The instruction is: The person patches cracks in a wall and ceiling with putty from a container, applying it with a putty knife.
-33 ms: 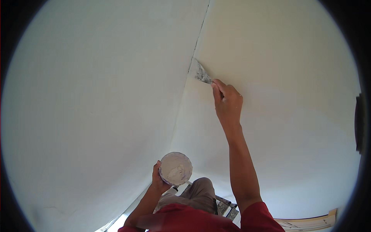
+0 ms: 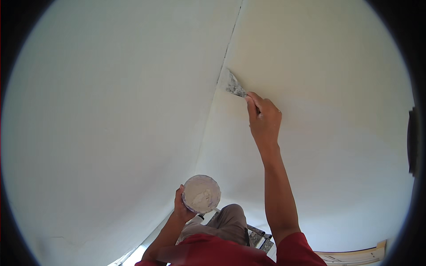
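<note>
Bowl [image 2: 218, 201]: held at its left side by the left hand [image 2: 181, 208]; pale paste [image 2: 203, 197] contained, lumped near the middle.
Putty knife [image 2: 235, 86]: gripped in the right hand [image 2: 266, 116], blade tip just beside the dark seam [image 2: 232, 32]; contact unclear.
Knife handle: mostly covered by the hand.
Dark object [image 2: 412, 142]: at right edge, hard to make out.

Dark object [image 2: 413, 144] at right edge, speckled platform [image 2: 254, 239] below, pale yellow-edged item [image 2: 355, 257] lower right
</note>
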{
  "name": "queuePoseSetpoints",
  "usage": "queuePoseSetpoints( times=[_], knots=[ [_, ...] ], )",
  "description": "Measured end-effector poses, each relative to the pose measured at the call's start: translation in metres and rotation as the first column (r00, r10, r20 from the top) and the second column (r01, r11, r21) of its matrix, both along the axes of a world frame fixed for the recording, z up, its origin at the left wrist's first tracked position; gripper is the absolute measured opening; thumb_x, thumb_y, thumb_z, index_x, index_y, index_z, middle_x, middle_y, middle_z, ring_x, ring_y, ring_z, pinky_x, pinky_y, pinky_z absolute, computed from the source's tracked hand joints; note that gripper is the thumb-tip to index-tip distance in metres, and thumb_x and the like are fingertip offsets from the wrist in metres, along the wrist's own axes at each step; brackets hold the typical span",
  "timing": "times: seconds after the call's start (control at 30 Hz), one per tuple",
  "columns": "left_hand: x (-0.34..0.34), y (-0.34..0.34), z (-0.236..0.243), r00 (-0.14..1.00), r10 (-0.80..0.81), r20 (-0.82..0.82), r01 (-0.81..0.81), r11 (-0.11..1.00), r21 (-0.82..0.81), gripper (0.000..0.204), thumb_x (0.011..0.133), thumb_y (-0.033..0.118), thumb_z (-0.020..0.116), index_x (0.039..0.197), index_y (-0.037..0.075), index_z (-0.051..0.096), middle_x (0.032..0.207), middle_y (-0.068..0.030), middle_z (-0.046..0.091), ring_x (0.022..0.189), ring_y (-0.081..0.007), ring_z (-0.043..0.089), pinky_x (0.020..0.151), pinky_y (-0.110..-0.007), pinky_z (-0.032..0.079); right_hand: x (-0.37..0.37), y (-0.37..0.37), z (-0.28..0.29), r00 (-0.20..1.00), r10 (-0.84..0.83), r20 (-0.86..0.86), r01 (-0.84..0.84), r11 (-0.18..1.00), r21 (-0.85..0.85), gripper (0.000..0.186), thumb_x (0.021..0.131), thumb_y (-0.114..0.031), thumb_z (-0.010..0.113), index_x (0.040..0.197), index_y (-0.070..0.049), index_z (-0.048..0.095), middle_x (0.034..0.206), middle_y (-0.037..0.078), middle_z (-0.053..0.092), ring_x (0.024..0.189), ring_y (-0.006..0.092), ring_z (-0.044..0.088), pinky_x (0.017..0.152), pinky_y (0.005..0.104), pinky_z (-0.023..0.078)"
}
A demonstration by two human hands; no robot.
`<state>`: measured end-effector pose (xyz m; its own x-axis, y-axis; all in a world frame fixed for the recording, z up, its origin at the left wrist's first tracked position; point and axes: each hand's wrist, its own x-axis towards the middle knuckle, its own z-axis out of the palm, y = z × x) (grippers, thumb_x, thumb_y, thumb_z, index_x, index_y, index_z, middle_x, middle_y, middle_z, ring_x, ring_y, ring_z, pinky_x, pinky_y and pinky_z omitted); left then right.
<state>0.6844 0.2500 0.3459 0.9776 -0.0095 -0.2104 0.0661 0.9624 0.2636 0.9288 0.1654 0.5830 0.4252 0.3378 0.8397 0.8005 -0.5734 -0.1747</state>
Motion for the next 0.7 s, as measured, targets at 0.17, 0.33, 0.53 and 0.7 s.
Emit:
queuePoseSetpoints(
  times=[0.17,0.33,0.53,0.7],
  knots=[
    [0.001,0.004,-0.004,1.000,-0.011,0.001,0.011,0.999,-0.031,0.087,0.087,0.071,0.048,0.146,0.008,0.040,0.143,-0.0173,0.048,0.131,-0.0357,0.048,0.107,-0.055,0.040,0.002,0.006,0.009,1.000,-0.010,-0.024,0.011,0.999,0.042,0.012,0.090,-0.012,0.070,0.101,-0.006,0.073,0.064,0.010,0.056,0.053,0.0218,0.053,0.052,0.0327,0.044],
    [-0.001,0.005,0.007,1.000,0.003,-0.011,-0.003,1.000,0.003,0.086,0.087,0.071,0.048,0.146,0.008,0.040,0.144,-0.0170,0.048,0.131,-0.0359,0.048,0.108,-0.055,0.040,-0.004,-0.012,0.045,0.995,-0.009,-0.097,0.024,0.988,0.152,0.012,0.091,-0.014,0.069,0.098,-0.006,0.073,0.062,0.010,0.055,0.053,0.0235,0.053,0.051,0.0339,0.044],
    [0.004,0.000,0.003,1.000,-0.021,0.023,0.021,1.000,0.002,0.086,0.087,0.070,0.048,0.146,0.008,0.041,0.144,-0.0170,0.048,0.131,-0.0358,0.048,0.108,-0.055,0.039,0.007,0.012,0.088,0.990,-0.060,0.128,0.053,0.997,0.055,0.014,0.093,-0.017,0.065,0.090,-0.005,0.072,0.061,0.012,0.056,0.052,0.0244,0.052,0.051,0.0347,0.043],
    [-0.001,0.002,0.000,0.998,0.012,0.053,-0.012,1.000,0.005,0.084,0.088,0.069,0.048,0.146,0.008,0.040,0.144,-0.0168,0.048,0.132,-0.0359,0.047,0.109,-0.055,0.038,-0.012,-0.001,0.107,0.997,0.057,-0.044,-0.050,0.987,0.151,0.015,0.093,-0.016,0.065,0.087,-0.003,0.070,0.062,0.015,0.057,0.053,0.0304,0.053,0.052,0.0375,0.043]
  ],
)
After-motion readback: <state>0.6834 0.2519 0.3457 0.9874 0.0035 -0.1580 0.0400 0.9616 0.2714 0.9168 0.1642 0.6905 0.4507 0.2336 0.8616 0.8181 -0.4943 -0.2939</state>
